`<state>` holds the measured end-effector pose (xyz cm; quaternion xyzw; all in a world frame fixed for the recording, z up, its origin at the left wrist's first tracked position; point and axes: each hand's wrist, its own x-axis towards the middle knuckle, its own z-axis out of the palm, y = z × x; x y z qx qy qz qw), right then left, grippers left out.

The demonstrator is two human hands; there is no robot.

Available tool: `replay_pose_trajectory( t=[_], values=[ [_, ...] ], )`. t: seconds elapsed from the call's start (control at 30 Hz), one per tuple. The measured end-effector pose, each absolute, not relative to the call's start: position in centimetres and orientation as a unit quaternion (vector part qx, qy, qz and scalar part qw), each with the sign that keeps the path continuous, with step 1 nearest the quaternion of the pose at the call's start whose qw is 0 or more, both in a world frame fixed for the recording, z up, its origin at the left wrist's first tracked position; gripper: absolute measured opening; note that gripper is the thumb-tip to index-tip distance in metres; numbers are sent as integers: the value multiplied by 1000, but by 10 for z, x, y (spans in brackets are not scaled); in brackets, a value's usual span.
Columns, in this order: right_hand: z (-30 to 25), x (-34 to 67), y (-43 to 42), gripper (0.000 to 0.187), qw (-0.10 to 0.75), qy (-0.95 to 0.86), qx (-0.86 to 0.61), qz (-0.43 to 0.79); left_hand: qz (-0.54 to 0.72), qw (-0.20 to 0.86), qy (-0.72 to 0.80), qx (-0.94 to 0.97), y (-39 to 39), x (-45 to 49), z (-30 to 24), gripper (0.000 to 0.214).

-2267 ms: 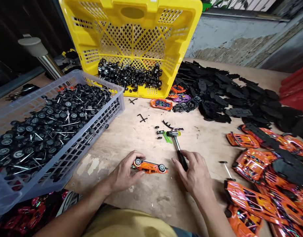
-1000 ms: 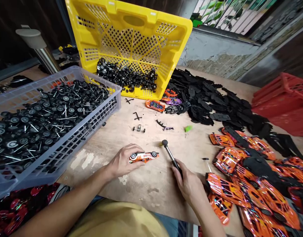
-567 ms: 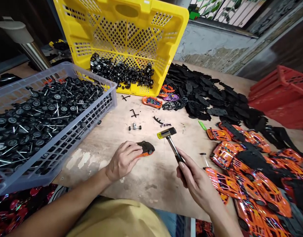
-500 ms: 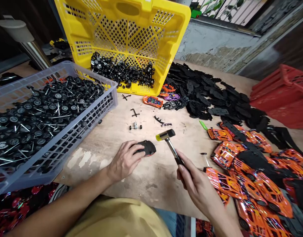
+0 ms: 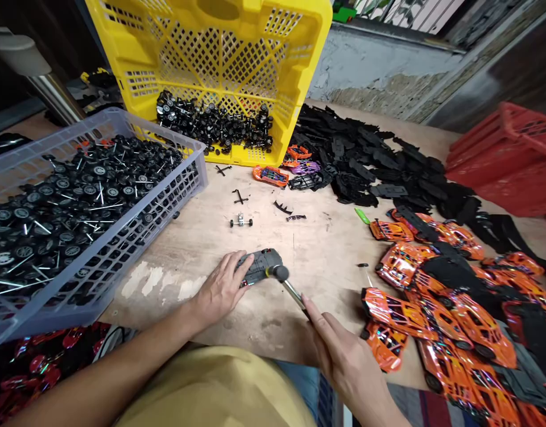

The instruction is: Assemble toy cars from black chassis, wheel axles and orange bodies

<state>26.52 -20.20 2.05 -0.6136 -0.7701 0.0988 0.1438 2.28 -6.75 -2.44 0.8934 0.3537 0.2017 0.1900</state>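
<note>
My left hand (image 5: pixel 219 286) presses a toy car (image 5: pixel 259 264) upside down on the wooden table (image 5: pixel 264 231); its dark underside faces up. My right hand (image 5: pixel 344 356) grips the black handle of a small hammer (image 5: pixel 287 286). The hammer head rests on the car's right end. A loose wheel axle (image 5: pixel 240 222) and small black clips (image 5: pixel 239 196) lie just beyond the car.
A grey basket (image 5: pixel 134 219) full of wheels and axles stands left. A tipped yellow crate (image 5: pixel 219 77) holds wheel sets behind. Black chassis plates (image 5: pixel 388 172) are heaped at the back right, orange car bodies (image 5: pixel 433 308) at the right, a red basket (image 5: pixel 513 154) far right.
My left hand turned the orange car from its side onto its roof, underside up. My right hand raised the hammer and brought it down onto the car.
</note>
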Motion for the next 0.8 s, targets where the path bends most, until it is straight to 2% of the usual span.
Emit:
replay_pose_trajectory(
  t=[0.17,0.3,0.43,0.5,0.57,0.67,0.7,0.8],
  values=[
    [19,268,-201,55,151,-781,-597,100,228,210,352,883,-61,21,-20,58],
    [15,290,-191,56,186,-733,-652,51,242,310,341,854,-47,15,-6,48],
    [5,306,-176,48,127,-689,-714,-4,220,405,322,827,-34,11,9,32],
    [6,299,-166,49,163,-685,-710,-9,210,438,320,814,-30,11,13,29],
    [11,282,-151,55,240,-689,-684,24,208,473,320,794,-28,13,14,27],
    [18,251,-124,58,347,-696,-613,139,224,519,322,759,-27,16,13,24],
    [18,242,-115,53,370,-695,-589,183,232,531,322,749,-27,18,12,23],
    [10,229,-93,22,404,-671,-542,305,254,555,322,724,-30,21,9,23]
  ],
)
